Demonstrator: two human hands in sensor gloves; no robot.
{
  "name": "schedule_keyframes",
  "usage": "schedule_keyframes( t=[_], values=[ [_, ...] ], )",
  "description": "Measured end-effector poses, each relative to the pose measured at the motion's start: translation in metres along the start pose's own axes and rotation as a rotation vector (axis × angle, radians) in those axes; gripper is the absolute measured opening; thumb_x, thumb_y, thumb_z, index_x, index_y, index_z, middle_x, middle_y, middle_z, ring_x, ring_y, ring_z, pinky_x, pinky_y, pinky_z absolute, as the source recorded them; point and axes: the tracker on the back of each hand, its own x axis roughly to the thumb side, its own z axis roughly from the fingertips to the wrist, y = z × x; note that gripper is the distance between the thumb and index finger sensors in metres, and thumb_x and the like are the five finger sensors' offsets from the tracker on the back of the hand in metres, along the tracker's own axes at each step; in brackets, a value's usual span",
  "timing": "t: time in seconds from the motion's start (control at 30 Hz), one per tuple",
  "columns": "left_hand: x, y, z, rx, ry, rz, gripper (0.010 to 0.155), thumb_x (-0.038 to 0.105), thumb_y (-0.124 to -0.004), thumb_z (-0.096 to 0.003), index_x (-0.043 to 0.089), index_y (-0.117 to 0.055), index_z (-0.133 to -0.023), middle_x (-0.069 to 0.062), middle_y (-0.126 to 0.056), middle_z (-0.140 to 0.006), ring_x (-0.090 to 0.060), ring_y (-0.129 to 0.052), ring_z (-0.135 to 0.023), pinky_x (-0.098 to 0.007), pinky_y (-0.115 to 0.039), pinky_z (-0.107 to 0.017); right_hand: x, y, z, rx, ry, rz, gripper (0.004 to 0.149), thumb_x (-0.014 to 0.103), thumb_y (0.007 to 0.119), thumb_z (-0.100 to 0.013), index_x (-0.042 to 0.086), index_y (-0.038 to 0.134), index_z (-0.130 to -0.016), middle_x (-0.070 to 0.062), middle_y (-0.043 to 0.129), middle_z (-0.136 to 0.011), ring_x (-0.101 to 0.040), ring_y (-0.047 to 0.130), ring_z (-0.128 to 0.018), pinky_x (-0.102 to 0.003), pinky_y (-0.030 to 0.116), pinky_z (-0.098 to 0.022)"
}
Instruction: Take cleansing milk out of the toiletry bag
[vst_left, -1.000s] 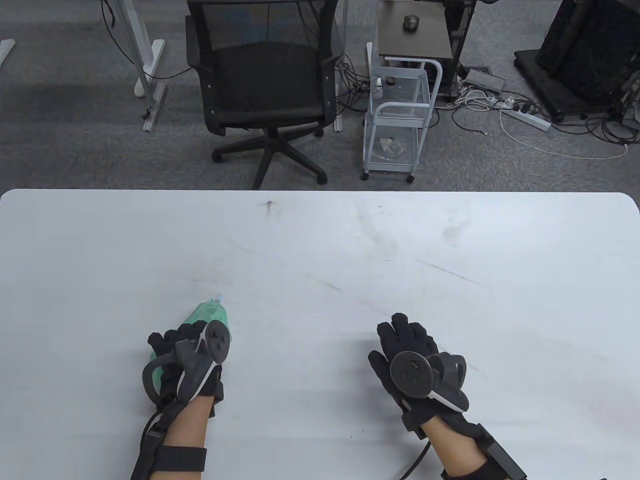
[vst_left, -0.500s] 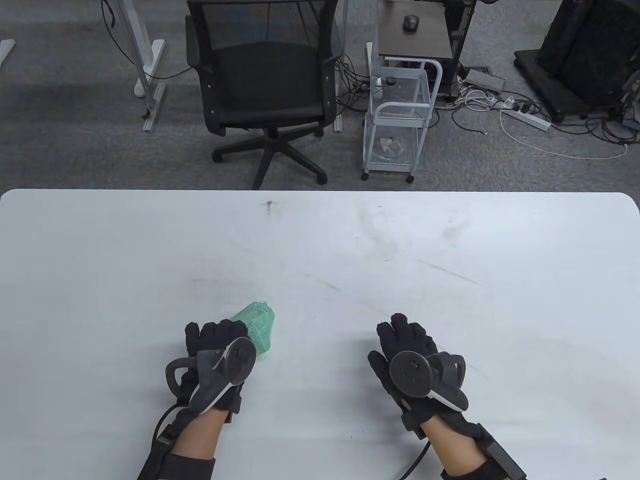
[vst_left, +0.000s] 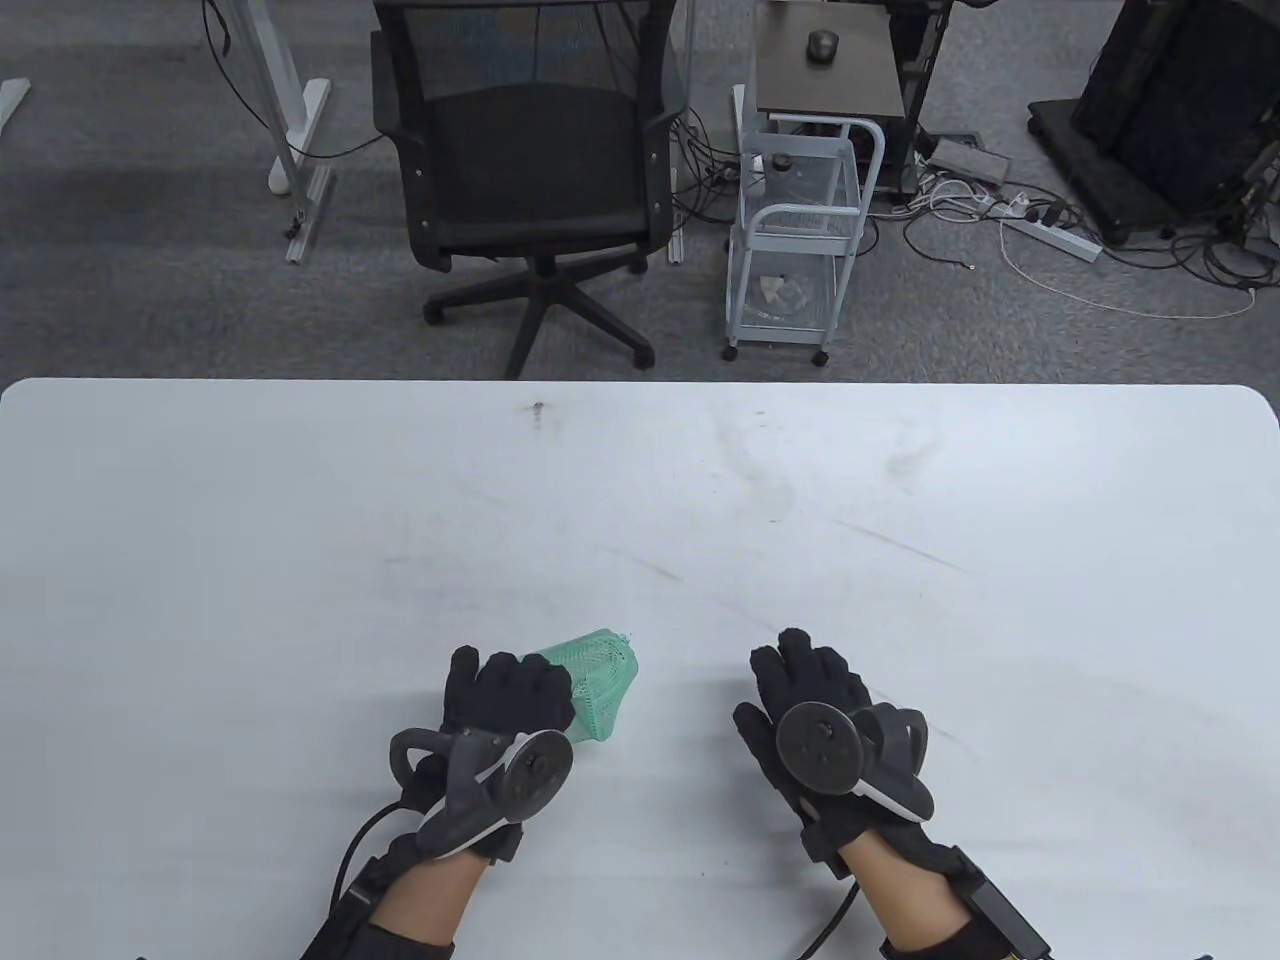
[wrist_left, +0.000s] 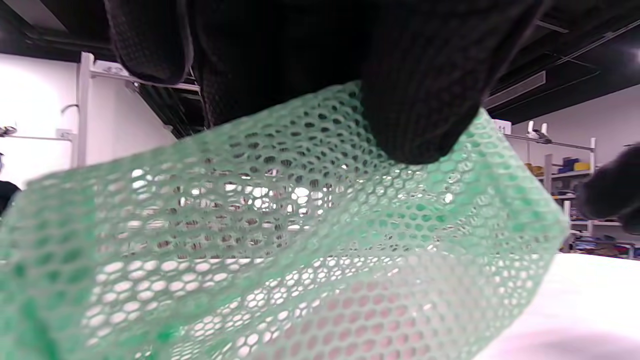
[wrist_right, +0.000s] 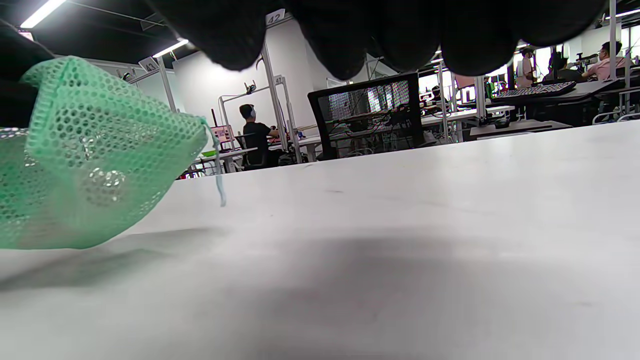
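My left hand (vst_left: 510, 700) grips a green mesh toiletry bag (vst_left: 595, 685) near the table's front edge, a little above the white table (vst_left: 640, 480). The bag fills the left wrist view (wrist_left: 280, 240), with my gloved fingers (wrist_left: 420, 100) on its top; something pinkish shows faintly through the mesh, too blurred to name. The bag also shows at the left of the right wrist view (wrist_right: 90, 160), off the tabletop with a shadow beneath. My right hand (vst_left: 810, 690) rests flat on the table, fingers spread, holding nothing, to the right of the bag.
A black office chair (vst_left: 530, 180) and a white wire cart (vst_left: 800, 240) stand on the floor beyond the table's far edge. Cables and a power strip (vst_left: 1050, 235) lie at the back right.
My left hand has carried the green mesh bag to the right, toward my right hand. The right hand has stayed in place.
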Motion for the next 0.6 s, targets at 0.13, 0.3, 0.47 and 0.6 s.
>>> schedule_keyframes(
  t=[0.13,0.3,0.47,0.6],
  values=[
    [0.008,-0.001,0.002,-0.001,-0.030,0.009,0.040,0.036,-0.097,-0.0439,0.024,-0.097,-0.082,-0.001,-0.105,-0.089,-0.036,-0.103,-0.083,-0.065,-0.067,-0.072,0.001,0.002,-0.001,0.010,-0.004,-0.001,0.062,0.040,0.078,-0.059,-0.002,0.070,-0.104,-0.039,0.060,-0.112,-0.073,0.066,-0.087,-0.075,0.060,-0.060],
    [0.017,-0.002,0.004,-0.006,-0.063,0.024,0.040,0.036,-0.097,-0.0439,0.024,-0.097,-0.082,0.000,-0.105,-0.088,-0.035,-0.103,-0.083,-0.064,-0.067,-0.072,0.003,0.005,-0.002,0.022,-0.008,0.002,0.062,0.040,0.078,-0.059,-0.002,0.070,-0.104,-0.039,0.060,-0.112,-0.073,0.066,-0.087,-0.075,0.060,-0.059],
    [0.024,-0.003,0.006,-0.005,-0.095,0.041,0.040,0.037,-0.097,-0.0436,0.024,-0.097,-0.081,0.000,-0.105,-0.088,-0.035,-0.103,-0.083,-0.064,-0.067,-0.072,0.002,0.009,-0.004,0.042,-0.005,-0.025,0.062,0.040,0.077,-0.059,-0.002,0.071,-0.104,-0.039,0.061,-0.112,-0.073,0.067,-0.086,-0.075,0.061,-0.059],
    [0.030,-0.006,0.007,-0.024,-0.111,0.054,0.040,0.037,-0.097,-0.0436,0.024,-0.097,-0.081,0.000,-0.105,-0.088,-0.035,-0.103,-0.082,-0.064,-0.068,-0.072,0.001,0.012,-0.006,0.052,-0.007,-0.031,0.061,0.040,0.077,-0.059,-0.002,0.072,-0.104,-0.039,0.062,-0.111,-0.073,0.067,-0.086,-0.075,0.061,-0.059]
  ],
)
